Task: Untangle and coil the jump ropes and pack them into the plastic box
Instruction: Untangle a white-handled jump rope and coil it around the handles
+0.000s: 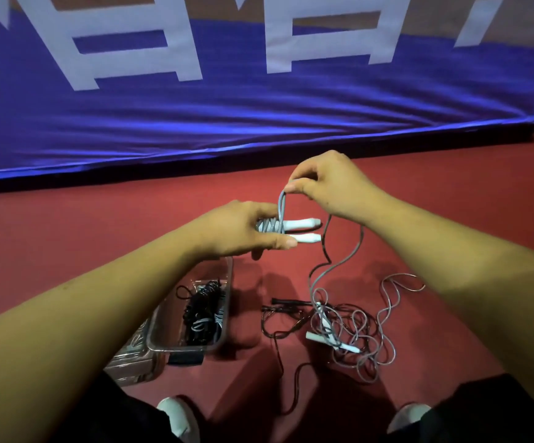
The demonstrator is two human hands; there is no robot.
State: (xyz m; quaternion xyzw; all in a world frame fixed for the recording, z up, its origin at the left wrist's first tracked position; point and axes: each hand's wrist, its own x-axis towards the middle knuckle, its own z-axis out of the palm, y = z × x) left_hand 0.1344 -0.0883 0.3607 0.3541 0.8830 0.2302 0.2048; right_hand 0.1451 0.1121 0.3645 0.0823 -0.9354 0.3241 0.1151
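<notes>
My left hand [243, 230] grips two white jump-rope handles [304, 231] side by side, with grey cord wound around them near my fingers. My right hand [326, 183] pinches a loop of that grey cord [281, 206] just above the handles. The cord's free length [339, 260] hangs down to a tangled pile of grey rope with white handles [342, 327] on the red floor. A black rope [278, 318] lies beside the pile. The clear plastic box [225, 314] stands below my left forearm and holds coiled black and grey ropes [201, 311].
A blue banner with white lettering [259, 100] runs across the back above the red floor [99, 225]. The box's clear lid [131, 359] lies at the box's left. My two white shoes [179, 417] show at the bottom edge.
</notes>
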